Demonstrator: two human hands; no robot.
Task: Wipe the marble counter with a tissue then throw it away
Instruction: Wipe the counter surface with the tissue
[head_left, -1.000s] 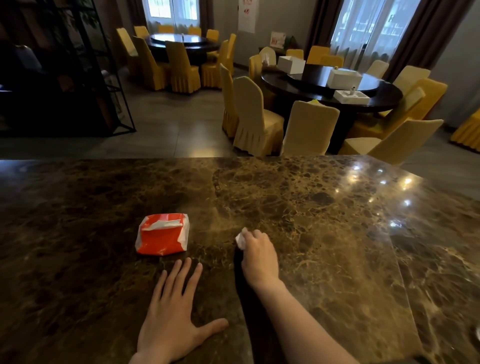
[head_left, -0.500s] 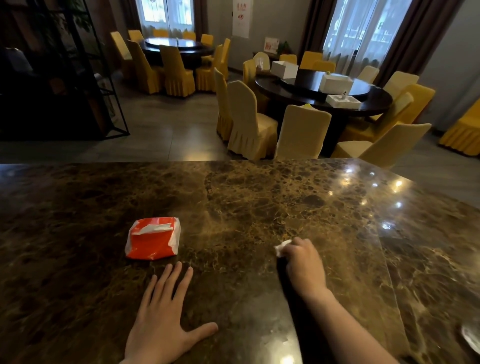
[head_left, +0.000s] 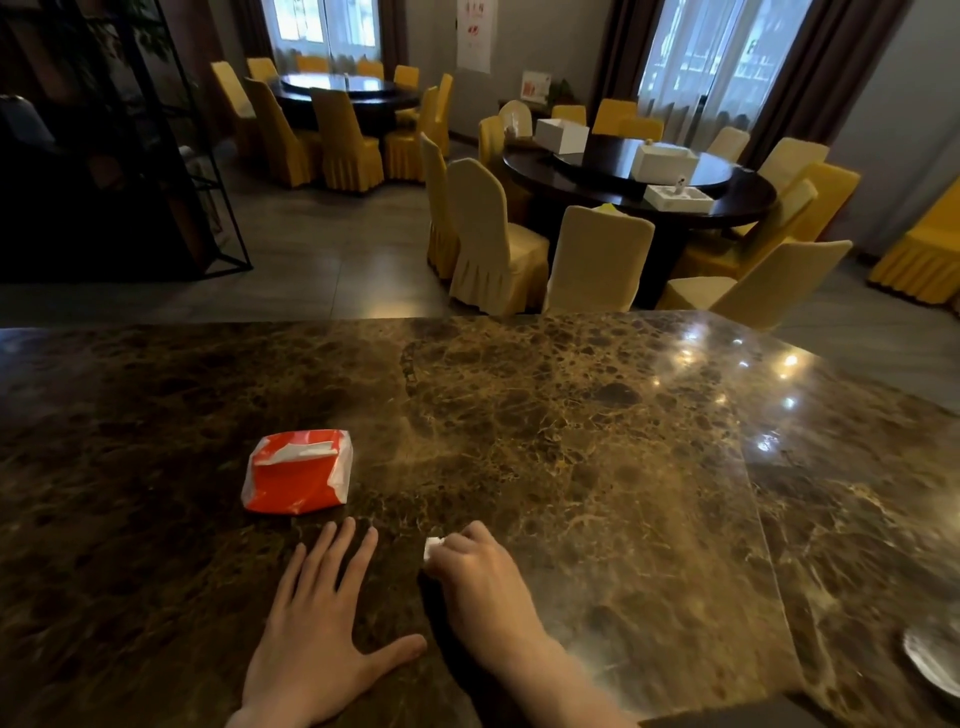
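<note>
The dark brown marble counter (head_left: 597, 415) fills the lower half of the view. My right hand (head_left: 480, 582) is closed over a small white tissue (head_left: 432, 546), pressing it on the counter near the front edge; only a corner of the tissue shows past my fingers. My left hand (head_left: 317, 629) lies flat on the counter just left of it, fingers spread, holding nothing. A crumpled red and white tissue pack (head_left: 298, 470) lies on the counter a little beyond my left hand.
A shiny round object (head_left: 935, 660) shows at the counter's lower right edge. Beyond the counter are round dark dining tables (head_left: 623, 176) with yellow and cream covered chairs (head_left: 493, 244). A black metal shelf (head_left: 104, 156) stands at the far left.
My right hand swept the tissue to the right and has now come back left and nearer, close to my left hand. The left hand stayed flat in place.
</note>
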